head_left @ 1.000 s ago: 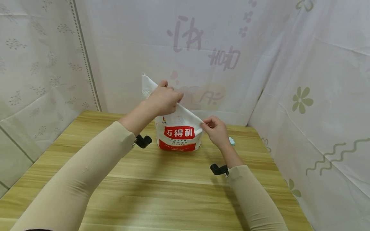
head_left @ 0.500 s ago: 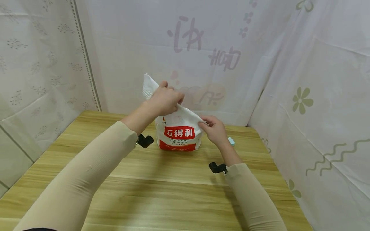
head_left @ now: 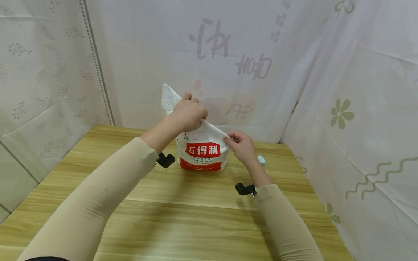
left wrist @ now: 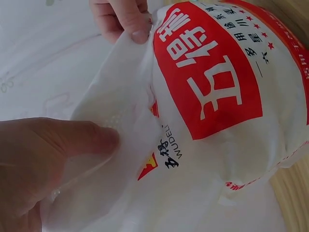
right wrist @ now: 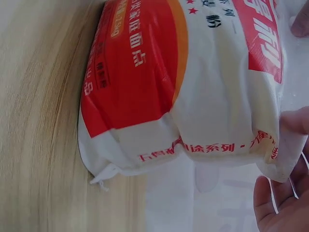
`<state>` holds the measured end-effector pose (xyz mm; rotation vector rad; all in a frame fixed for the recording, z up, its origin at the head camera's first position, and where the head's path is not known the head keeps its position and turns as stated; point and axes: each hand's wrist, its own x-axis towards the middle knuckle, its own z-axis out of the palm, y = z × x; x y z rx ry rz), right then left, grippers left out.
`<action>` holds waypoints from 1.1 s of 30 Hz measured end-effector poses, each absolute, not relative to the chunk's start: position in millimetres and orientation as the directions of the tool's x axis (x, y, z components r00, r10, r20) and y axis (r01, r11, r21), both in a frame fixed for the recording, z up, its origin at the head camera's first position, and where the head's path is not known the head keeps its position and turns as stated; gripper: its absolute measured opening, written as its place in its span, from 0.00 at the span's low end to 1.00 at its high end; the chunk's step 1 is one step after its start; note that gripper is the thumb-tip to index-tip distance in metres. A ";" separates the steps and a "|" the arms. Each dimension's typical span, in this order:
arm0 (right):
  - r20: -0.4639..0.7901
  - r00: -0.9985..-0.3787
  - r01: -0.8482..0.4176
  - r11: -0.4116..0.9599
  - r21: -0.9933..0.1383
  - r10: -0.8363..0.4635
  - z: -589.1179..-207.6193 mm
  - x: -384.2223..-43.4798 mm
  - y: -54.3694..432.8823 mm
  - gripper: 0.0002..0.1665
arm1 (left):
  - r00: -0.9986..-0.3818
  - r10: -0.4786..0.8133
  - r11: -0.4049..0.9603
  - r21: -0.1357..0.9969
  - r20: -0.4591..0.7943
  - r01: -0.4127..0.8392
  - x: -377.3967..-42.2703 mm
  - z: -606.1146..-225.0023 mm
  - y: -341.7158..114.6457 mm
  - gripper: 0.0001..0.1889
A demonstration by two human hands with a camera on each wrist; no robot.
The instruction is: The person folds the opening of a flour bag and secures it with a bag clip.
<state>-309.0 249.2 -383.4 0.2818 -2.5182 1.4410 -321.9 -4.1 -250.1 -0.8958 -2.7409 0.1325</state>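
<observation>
A white and red bag of flour (head_left: 203, 149) stands upright on the wooden table, its slack top pulled up into a slanting edge. My left hand (head_left: 188, 115) grips that edge near the upper left, and a loose white corner sticks out beyond it. Lower down at the right, my right hand (head_left: 241, 146) pinches the other end of the edge between thumb and fingers. In the left wrist view, the left thumb (left wrist: 91, 140) presses on the white plastic. The right wrist view has the bag's printed side (right wrist: 140, 72) filling the middle.
A small light-blue object (head_left: 261, 160) lies on the table (head_left: 196, 224) behind the right wrist. Pale patterned curtains (head_left: 147, 54) hang behind the table and along both sides. Each wrist carries a black camera mount (head_left: 245, 189).
Both hands keep hold of the bag's top edge. The left hand and the loose corner have shifted slightly right; the right hand has moved a little left. The bag's base stays put.
</observation>
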 end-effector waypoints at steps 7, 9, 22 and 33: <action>0.280 -0.950 -0.312 0.492 -0.813 -0.140 -379.2 -311.8 245.3 0.22 | -0.778 0.592 0.805 -0.180 0.209 0.565 -322.2 -248.9 -2.5 0.06; 0.279 -0.951 -0.309 0.516 -0.799 -0.136 -378.9 -312.9 244.1 0.20 | -0.778 0.593 0.805 -0.175 0.210 0.567 -323.0 -249.3 -3.1 0.05; 0.271 -0.957 -0.287 0.510 -0.811 -0.106 -378.3 -316.1 240.1 0.20 | -0.785 0.598 0.800 -0.162 0.158 0.577 -321.8 -249.5 4.7 0.13; 0.267 -0.956 -0.293 0.453 -0.842 -0.121 -373.5 -318.7 230.3 0.21 | -0.785 0.599 0.799 -0.179 0.158 0.573 -318.4 -251.7 8.7 0.10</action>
